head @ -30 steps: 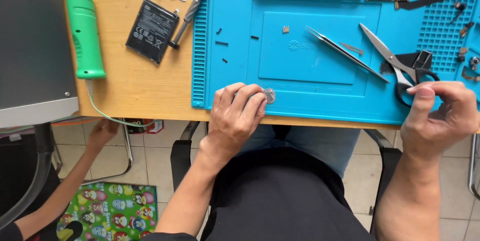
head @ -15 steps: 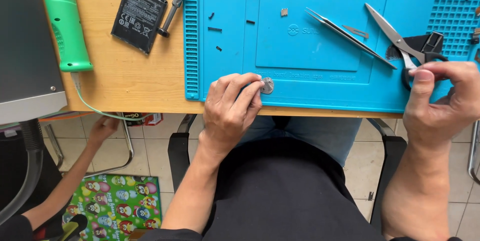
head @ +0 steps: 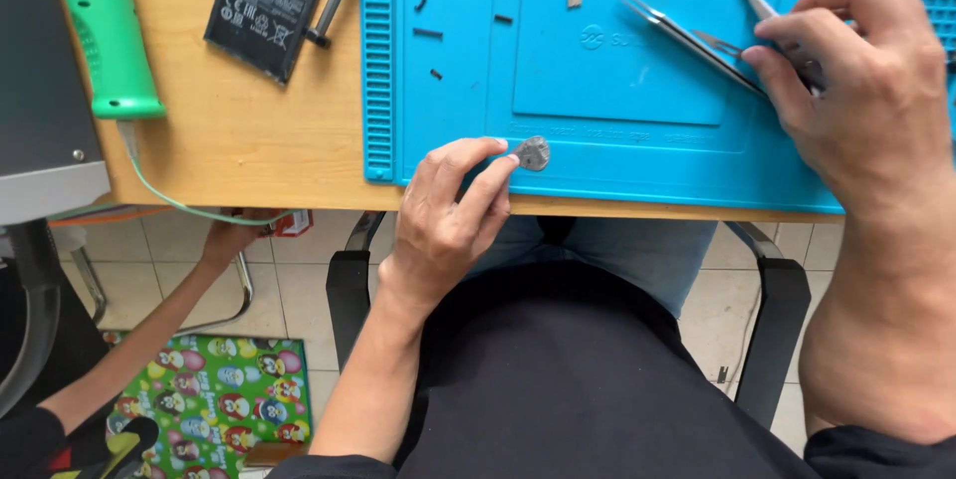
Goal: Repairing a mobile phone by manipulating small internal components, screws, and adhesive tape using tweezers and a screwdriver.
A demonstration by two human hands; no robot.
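Right hand has moved from the scissors to grip the tweezers; left hand still pinches the grey pick on the blue mat.

Single head-worn view: the camera is looking steeply down from above the seated person, facing the near edge of the surface, taking in both hands at close range, lap and floor below.
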